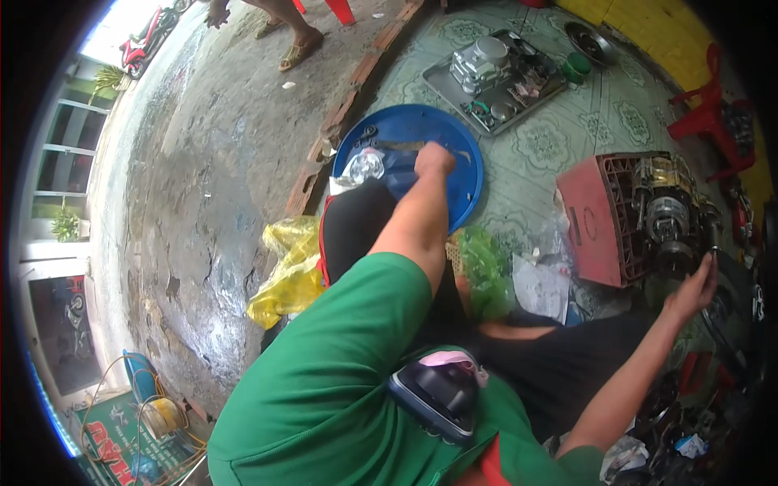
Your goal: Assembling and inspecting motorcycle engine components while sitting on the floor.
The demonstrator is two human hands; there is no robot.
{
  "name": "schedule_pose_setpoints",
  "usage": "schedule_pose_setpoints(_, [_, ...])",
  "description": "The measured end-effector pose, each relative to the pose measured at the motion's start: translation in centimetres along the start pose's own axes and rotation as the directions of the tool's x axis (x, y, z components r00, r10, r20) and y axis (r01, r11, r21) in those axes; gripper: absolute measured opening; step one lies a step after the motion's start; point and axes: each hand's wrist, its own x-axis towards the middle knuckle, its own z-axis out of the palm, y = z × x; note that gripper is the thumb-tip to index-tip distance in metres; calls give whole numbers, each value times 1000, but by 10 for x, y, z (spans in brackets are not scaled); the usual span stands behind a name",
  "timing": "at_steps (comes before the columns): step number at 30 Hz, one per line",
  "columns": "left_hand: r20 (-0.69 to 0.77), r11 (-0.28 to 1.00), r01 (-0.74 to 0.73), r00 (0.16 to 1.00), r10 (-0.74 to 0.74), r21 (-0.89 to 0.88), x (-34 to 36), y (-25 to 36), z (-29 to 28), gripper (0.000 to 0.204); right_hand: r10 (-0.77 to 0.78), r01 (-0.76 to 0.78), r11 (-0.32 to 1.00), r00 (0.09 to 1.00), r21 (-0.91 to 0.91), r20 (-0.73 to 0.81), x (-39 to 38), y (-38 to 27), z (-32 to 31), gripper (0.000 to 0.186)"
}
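My left hand point(434, 159) reaches into a round blue tray point(462, 191), closed, with its fingertips hidden; what it holds, if anything, I cannot make out. Beside it lie a flat metal strip point(398, 146), small dark parts point(366, 136) and a crumpled silvery bag point(364, 166). My right hand point(692, 287) is at the right with fingers apart, just below a metal engine assembly point(666, 212) that rests on a red plastic crate point(583, 219); I cannot tell whether it touches the metal.
A metal tray point(442, 81) of parts, a dark pan point(589, 42) and red chair point(702, 125) stand behind. Yellow point(279, 263) and green point(482, 263) plastic bags lie nearby. A broken brick edge point(339, 113) borders the concrete, where another person's legs point(296, 40) show. Dark clutter fills the lower right.
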Motion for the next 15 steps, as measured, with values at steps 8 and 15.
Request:
schedule_pose_setpoints(8, [-219,881,-461,854,473,104,86,62,-95,34,266,-266,963,964,33,17,14,1,-46,55])
schedule_pose_setpoints(15, [-325,768,-533,841,433,-354,59,43,-174,38,307,-318,946,939,54,153,1,3,2,55])
